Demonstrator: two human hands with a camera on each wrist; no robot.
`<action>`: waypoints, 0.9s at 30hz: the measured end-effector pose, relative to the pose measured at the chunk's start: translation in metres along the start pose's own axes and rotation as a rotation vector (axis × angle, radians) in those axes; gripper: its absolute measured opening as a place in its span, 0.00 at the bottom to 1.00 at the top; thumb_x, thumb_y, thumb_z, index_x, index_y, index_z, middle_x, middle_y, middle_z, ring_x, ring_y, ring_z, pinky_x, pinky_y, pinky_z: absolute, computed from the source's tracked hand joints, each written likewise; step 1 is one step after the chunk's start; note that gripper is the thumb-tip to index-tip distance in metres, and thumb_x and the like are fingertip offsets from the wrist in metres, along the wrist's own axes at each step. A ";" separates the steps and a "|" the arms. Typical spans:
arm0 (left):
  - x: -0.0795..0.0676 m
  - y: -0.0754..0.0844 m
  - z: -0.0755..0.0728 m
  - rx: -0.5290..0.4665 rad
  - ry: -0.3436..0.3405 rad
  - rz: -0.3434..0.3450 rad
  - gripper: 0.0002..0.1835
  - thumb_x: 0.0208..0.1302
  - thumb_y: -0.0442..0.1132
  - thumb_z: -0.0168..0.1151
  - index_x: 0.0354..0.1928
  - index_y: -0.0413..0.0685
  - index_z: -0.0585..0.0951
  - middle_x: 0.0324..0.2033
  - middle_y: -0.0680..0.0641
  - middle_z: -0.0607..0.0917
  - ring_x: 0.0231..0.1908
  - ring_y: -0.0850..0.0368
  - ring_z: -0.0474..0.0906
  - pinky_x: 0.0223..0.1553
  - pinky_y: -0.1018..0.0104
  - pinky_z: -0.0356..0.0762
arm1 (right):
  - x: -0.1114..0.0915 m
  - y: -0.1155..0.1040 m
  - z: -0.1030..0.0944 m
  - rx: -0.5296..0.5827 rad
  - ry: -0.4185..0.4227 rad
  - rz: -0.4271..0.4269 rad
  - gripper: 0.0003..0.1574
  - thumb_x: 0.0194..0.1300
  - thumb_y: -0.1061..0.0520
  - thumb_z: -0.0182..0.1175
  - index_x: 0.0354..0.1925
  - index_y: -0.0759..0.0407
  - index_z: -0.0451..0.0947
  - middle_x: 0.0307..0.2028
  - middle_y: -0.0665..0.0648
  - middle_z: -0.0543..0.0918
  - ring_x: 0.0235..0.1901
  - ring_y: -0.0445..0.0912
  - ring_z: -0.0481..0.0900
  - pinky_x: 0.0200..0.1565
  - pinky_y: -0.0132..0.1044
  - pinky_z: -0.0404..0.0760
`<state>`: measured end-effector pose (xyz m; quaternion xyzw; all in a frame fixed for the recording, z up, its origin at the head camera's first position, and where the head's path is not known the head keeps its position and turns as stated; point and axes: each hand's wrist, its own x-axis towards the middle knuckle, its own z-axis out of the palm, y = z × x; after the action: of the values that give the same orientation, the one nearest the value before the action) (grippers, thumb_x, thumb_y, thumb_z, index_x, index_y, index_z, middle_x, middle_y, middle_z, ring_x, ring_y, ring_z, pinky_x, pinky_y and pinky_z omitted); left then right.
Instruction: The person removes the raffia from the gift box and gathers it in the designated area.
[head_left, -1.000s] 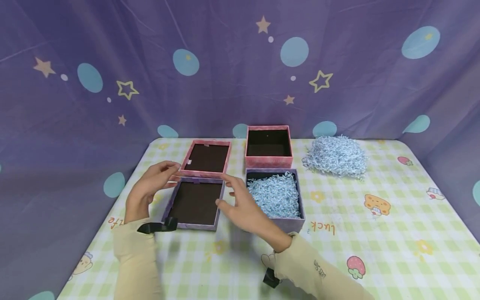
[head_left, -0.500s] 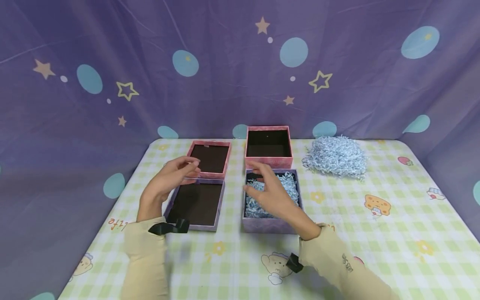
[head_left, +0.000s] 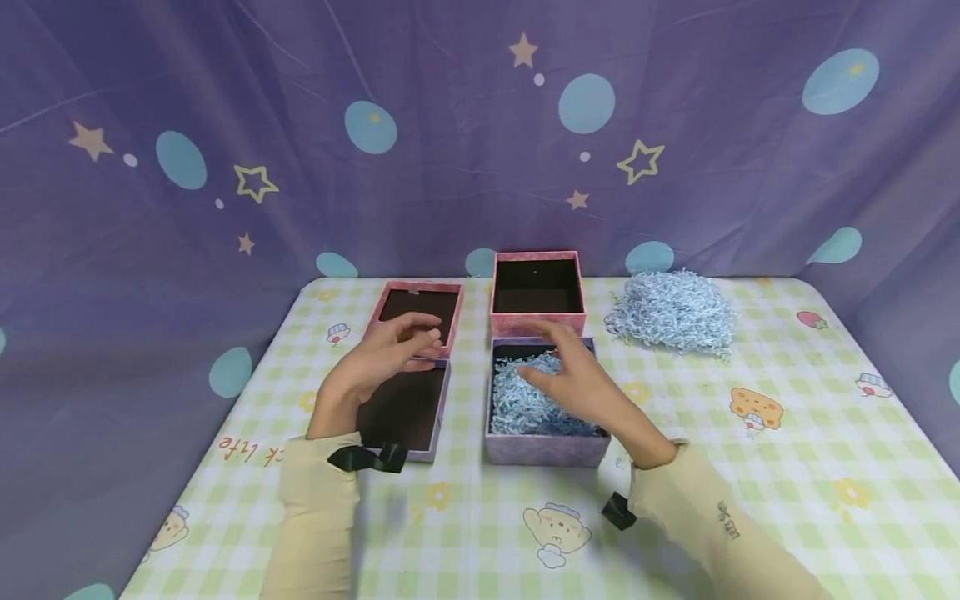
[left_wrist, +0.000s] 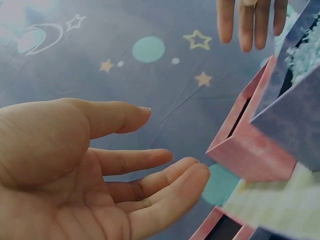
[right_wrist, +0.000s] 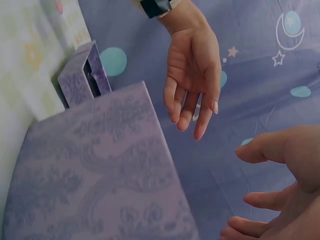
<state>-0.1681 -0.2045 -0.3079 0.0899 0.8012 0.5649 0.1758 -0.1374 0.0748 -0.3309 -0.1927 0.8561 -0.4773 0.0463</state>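
My left hand hovers over the two lids, its fingers loosely bent and holding nothing. Below it lie the pink lid and the purple lid, both inside up with dark linings. Over the purple box is my right hand, fingers relaxed and apart, likewise holding nothing. Blue shredded paper fills most of that box. In the left wrist view, the left palm faces up with thumb and fingers spread. The right wrist view has the patterned purple box wall beside the right hand.
Behind the purple box stands an open pink box with a dark inside. To its right sits a loose heap of blue shredded paper. A checked cloth covers the table, and a purple curtain hangs behind.
Both hands have moved to the right. The right hand went from beside the purple lid to over the purple box; the left shifted inward across the lids. The boxes and lids look essentially unmoved.
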 end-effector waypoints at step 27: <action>0.038 -0.006 0.064 0.013 -0.152 -0.113 0.35 0.65 0.27 0.54 0.72 0.42 0.55 0.40 0.39 0.73 0.32 0.53 0.79 0.45 0.49 0.82 | 0.011 0.010 0.002 -0.355 -0.339 0.241 0.59 0.57 0.38 0.66 0.75 0.53 0.46 0.73 0.66 0.48 0.70 0.63 0.54 0.62 0.63 0.64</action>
<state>-0.1781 -0.1373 -0.3396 0.0882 0.7929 0.5404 0.2673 -0.1501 0.0743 -0.3392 -0.1717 0.9232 -0.2716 0.2108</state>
